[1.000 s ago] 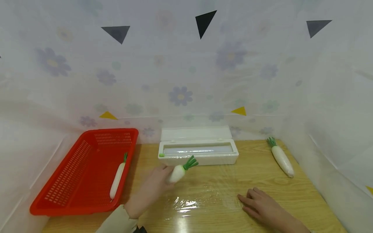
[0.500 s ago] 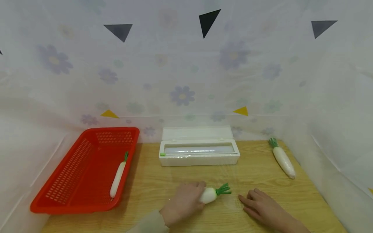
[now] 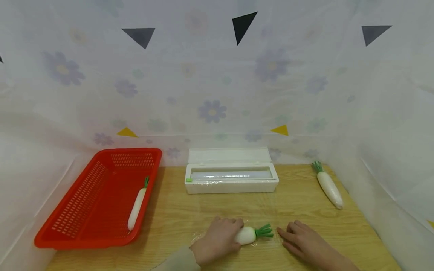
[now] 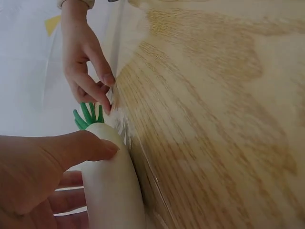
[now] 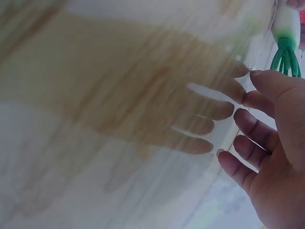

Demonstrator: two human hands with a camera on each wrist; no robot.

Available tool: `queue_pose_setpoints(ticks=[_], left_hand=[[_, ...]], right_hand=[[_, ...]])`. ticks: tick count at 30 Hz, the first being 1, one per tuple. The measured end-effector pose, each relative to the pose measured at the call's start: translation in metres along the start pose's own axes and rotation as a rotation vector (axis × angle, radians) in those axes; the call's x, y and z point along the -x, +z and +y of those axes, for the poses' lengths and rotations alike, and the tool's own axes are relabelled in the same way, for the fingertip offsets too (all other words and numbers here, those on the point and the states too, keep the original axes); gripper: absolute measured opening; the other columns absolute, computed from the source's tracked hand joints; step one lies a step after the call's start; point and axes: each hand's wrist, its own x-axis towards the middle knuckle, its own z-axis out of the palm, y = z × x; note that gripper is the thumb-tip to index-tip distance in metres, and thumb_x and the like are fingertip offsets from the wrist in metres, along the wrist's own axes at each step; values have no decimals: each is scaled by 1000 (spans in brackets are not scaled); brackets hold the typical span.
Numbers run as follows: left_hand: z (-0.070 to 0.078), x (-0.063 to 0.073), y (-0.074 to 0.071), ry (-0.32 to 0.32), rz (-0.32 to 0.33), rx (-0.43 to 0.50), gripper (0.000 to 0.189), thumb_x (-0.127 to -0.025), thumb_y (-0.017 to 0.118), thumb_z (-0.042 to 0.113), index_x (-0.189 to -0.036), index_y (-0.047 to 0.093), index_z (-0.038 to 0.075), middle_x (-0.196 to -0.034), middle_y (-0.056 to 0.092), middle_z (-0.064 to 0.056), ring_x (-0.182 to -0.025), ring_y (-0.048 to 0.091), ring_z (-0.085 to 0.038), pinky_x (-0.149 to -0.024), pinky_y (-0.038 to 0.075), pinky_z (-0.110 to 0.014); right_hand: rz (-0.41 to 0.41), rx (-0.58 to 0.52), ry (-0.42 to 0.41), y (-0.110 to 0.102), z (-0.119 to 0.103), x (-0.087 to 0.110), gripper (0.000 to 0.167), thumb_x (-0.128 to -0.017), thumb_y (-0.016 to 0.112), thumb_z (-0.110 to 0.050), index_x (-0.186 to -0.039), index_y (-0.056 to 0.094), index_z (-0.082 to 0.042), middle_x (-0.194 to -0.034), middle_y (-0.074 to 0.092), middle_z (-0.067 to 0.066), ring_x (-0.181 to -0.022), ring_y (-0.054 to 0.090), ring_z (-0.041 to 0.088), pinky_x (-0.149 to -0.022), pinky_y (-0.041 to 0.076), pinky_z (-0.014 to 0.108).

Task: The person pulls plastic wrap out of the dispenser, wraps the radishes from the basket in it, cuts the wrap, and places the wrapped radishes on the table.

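A white radish (image 3: 245, 236) with green leaf stubs lies low over the wood-grain table, stubs pointing right. My left hand (image 3: 220, 239) grips it from above; the left wrist view shows the thumb across the radish (image 4: 112, 186) and fingers on its other side. Beneath it, clear plastic wrap (image 3: 200, 236) spreads on the table, glinting around the radish. To the right, my right hand (image 3: 305, 241) rests with bent, relaxed fingers, fingertips touching the table surface near the wrap's edge. In the right wrist view, thumb and index fingertips (image 5: 256, 74) meet their own reflections, slightly apart from each other.
A white plastic wrap box (image 3: 232, 186) stands lid up at the back, its roll inside. The red basket (image 3: 40, 241) at left holds another radish (image 3: 136, 210). A film-wrapped radish (image 3: 329, 188) lies at the right edge. White patterned curtains surround the table.
My left hand has carried the radish right and down from near the wrap box onto the film in front of my right hand. The right hand has stayed in place.
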Motion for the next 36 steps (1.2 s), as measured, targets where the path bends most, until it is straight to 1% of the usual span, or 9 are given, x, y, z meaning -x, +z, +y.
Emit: queue_pose_setpoints(ticks=[4, 8, 12, 16, 19, 24, 29, 32, 36], left_hand=[[1, 3, -2, -16, -24, 17, 40, -79, 88, 29, -109, 62, 22, -98, 71, 8, -86, 64, -7, -72, 40, -27], [1, 6, 2, -18, -24, -13, 42, -82, 86, 27, -116, 63, 22, -110, 70, 7, -99, 63, -10, -80, 45, -32], [-1, 9, 9, -7, 36, -50, 42, -82, 86, 28, -119, 66, 24, -113, 63, 7, -105, 58, -12, -82, 46, -34], [-3, 11, 12, 7, 114, -49, 38, -82, 86, 27, -115, 68, 25, -106, 60, 7, -100, 55, -11, -81, 43, -30], [-5, 13, 12, 26, 146, -42, 38, -83, 86, 29, -116, 68, 23, -104, 62, 8, -99, 57, -10, -83, 43, -30], [-6, 14, 8, 27, 108, 26, 43, -87, 84, 37, -121, 63, 22, -106, 70, 7, -100, 63, -9, -89, 45, -35], [-10, 13, 7, -2, 58, 113, 32, -95, 76, 39, -120, 61, 24, -108, 73, 6, -101, 66, -10, -92, 45, -41], [-13, 12, 8, -6, 81, 102, 26, -100, 70, 38, -121, 65, 23, -112, 72, 6, -105, 65, -12, -91, 45, -41], [-16, 12, 10, -21, 108, 41, 38, -98, 72, 37, -132, 67, 20, -123, 67, -1, -115, 61, -18, -91, 47, -42]], right_hand=[[-7, -5, 12, -1, -1, 1, 37, -96, 76, -25, -130, 73, -9, -94, 49, -20, -82, 36, -5, -65, 40, 20], [-12, -18, 19, -2, -2, 1, 37, -96, 76, -24, -130, 73, -9, -94, 48, -20, -82, 36, -5, -65, 40, 19], [-18, -29, 18, -3, -3, 1, 37, -97, 75, -24, -130, 73, -8, -94, 48, -19, -82, 35, -5, -65, 39, 19], [-9, -25, 9, -3, -2, 2, 37, -97, 76, -24, -130, 73, -9, -94, 48, -20, -82, 35, -5, -65, 38, 19], [2, -18, 3, -1, -2, 2, 37, -96, 76, -24, -130, 73, -9, -94, 48, -20, -82, 35, -5, -65, 38, 18], [-8, -20, 25, 1, -2, 3, 37, -97, 75, -26, -131, 73, -11, -94, 47, -21, -82, 35, -5, -66, 39, 19], [-6, -9, 28, 2, -1, 3, 37, -98, 75, -27, -131, 73, -11, -95, 46, -22, -83, 35, -6, -66, 39, 19], [10, 1, 15, 3, 0, 3, 37, -96, 76, -25, -130, 73, -10, -94, 47, -21, -83, 35, -5, -66, 39, 19], [16, 13, 15, 3, 0, 1, 37, -95, 77, -25, -129, 74, -10, -94, 46, -21, -83, 35, -5, -66, 39, 20]])
